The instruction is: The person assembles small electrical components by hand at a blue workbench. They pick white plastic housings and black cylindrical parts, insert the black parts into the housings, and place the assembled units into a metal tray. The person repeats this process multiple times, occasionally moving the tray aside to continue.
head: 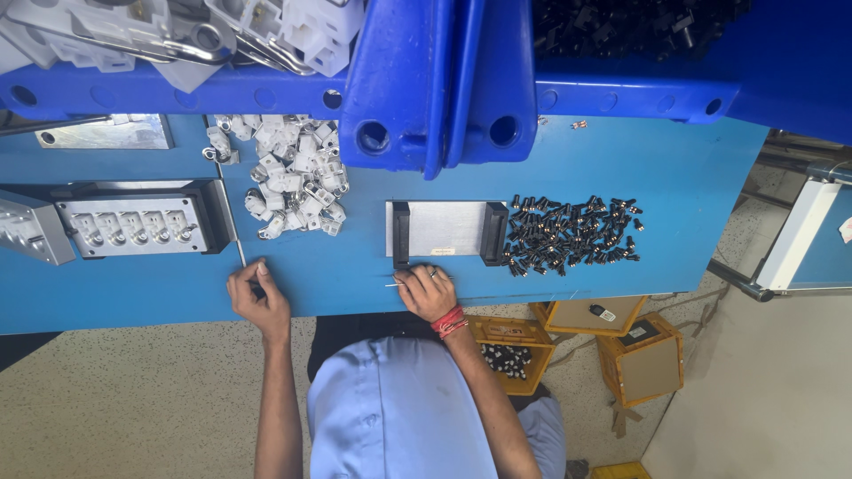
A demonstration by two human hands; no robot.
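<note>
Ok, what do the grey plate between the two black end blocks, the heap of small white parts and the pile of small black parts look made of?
Grey plate: likely brushed aluminium or steel, dull streaked sheen. Heap of small white parts: seemingly moulded plastic, matt, with shiny metal loops. Pile of small black parts: too small to tell; dark with bright glints, perhaps metal tips.

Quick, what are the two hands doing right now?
Left hand: closed, pinching the end of a thin rod.
Right hand: closed, holding a small pin by the metal block.
</note>
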